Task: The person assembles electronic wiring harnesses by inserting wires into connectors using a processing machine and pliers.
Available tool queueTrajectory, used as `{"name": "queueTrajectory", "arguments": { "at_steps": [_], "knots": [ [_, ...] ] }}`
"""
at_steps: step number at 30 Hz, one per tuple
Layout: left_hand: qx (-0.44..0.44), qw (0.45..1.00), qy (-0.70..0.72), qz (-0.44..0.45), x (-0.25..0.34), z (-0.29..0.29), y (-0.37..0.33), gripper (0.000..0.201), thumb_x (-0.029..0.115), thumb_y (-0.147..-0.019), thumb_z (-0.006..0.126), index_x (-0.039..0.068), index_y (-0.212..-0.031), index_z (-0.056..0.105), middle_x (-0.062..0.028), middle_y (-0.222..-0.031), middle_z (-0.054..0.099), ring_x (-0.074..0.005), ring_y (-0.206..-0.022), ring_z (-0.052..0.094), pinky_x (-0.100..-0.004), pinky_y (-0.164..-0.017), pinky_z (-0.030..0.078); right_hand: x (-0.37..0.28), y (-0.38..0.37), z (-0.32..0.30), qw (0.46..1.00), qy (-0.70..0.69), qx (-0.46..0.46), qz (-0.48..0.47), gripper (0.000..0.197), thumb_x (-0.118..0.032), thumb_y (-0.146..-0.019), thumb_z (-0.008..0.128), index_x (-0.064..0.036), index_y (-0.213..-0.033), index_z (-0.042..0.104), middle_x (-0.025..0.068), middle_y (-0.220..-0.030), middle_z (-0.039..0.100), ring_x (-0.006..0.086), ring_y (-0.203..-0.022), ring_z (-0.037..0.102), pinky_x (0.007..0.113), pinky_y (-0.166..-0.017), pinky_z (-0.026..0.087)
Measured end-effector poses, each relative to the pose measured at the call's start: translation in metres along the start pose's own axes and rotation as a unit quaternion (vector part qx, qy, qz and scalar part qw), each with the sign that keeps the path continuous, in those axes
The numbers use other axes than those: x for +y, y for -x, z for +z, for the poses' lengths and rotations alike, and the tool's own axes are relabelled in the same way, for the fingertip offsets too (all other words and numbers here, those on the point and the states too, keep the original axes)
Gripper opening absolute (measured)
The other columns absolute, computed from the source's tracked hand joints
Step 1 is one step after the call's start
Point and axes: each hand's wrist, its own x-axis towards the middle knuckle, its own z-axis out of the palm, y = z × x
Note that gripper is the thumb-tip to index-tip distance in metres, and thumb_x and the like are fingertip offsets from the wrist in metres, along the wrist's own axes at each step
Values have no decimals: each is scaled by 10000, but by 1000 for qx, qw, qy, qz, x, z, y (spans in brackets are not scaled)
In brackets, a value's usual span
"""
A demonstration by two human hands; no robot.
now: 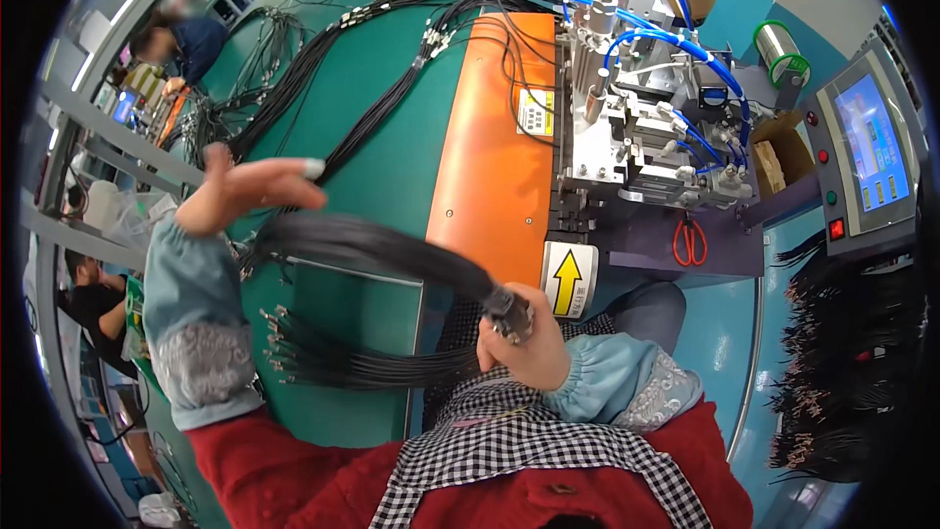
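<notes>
My right hand [532,341] is closed around one end of a thick bundle of black cables [367,237], with the connector ends poking out above the thumb. From there the bundle arches leftward, blurred, toward my left hand [250,191]. That hand is raised with its fingers spread and holds nothing; a light cover sits on one fingertip. Below the arch, another sheaf of black cables [377,369] stretches left from near my lap, its metal-tipped ends fanned out over the green table [333,299]. Whether both sheaves belong to one bundle I cannot tell.
An orange machine cover [490,167] lies ahead, beside a metal press unit [627,127] with blue air hoses. To the right are red scissors [689,242], a control screen [869,142] and hanging black cables [832,362]. More cables [377,118] cross the table. Other people sit at far left.
</notes>
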Motion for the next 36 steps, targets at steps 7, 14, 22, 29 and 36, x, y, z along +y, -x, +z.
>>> {"name": "queueTrajectory", "arguments": {
  "at_steps": [7,14,22,29,36],
  "knots": [
    [314,900,-296,53,-77,60,24,406,312,-955,604,27,-1238,551,-124,-948,701,-240,-866,666,-332,-731,496,-6,-9,15,988,-115,95,50,429,-19,-936,514,-54,-1320,325,88,-718,549,196,-488,555,280,-476,482],
    [525,757,-388,-30,15,28,0,354,376,-946,603,83,-1136,553,-142,-879,674,-299,-743,633,-397,-647,469,-50,-79,10,871,-472,-11,135,245,-277,-996,566,-62,-1109,535,48,-734,582,176,-716,629,273,-638,516],
    [468,583,-658,-87,-37,-10,-68,504,385,-878,670,78,-1251,525,-139,-1026,634,-356,-884,631,-403,-790,514,11,-64,37,910,-337,8,240,232,-250,-993,590,-29,-1063,580,81,-887,657,252,-922,688,346,-791,563],
    [125,990,42,-50,7,144,-120,484,456,-953,584,-23,-986,648,-83,-779,606,-169,-707,590,-264,-644,496,37,-70,26,891,-306,-1,334,225,-238,-998,578,-28,-1079,581,99,-922,674,231,-891,686,327,-772,562],
    [131,988,78,-39,-6,165,-127,363,334,-926,631,-27,-968,645,-54,-751,593,-138,-648,545,-242,-595,463,42,-74,30,907,-271,-9,321,229,-237,-1004,566,-29,-1100,581,96,-939,675,194,-868,677,312,-749,555]
  ]
}}
